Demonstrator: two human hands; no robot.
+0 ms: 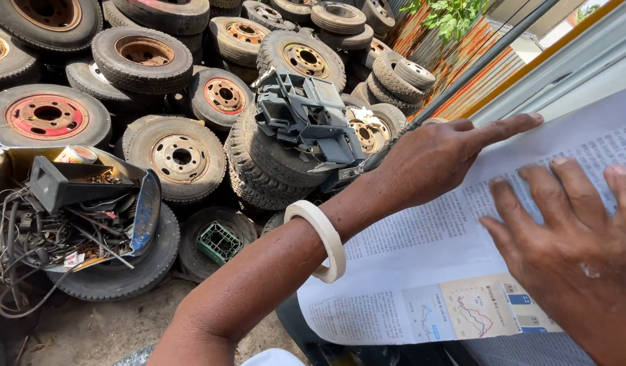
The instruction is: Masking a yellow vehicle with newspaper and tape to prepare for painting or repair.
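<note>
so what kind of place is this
Likely an outdoor tyre or scrap yard: piled old tyres on rusty rims, a crate of scrap wires, corrugated fencing. Both hands press newspaper flat.

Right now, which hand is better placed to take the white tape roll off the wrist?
The right hand: it lies flat on the newspaper sheet, while the roll rings the left hand's wrist.

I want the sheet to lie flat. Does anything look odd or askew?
A roll of tape sits on the left wrist like a bracelet. The newspaper sheet overhangs its lower-left edge.
</note>
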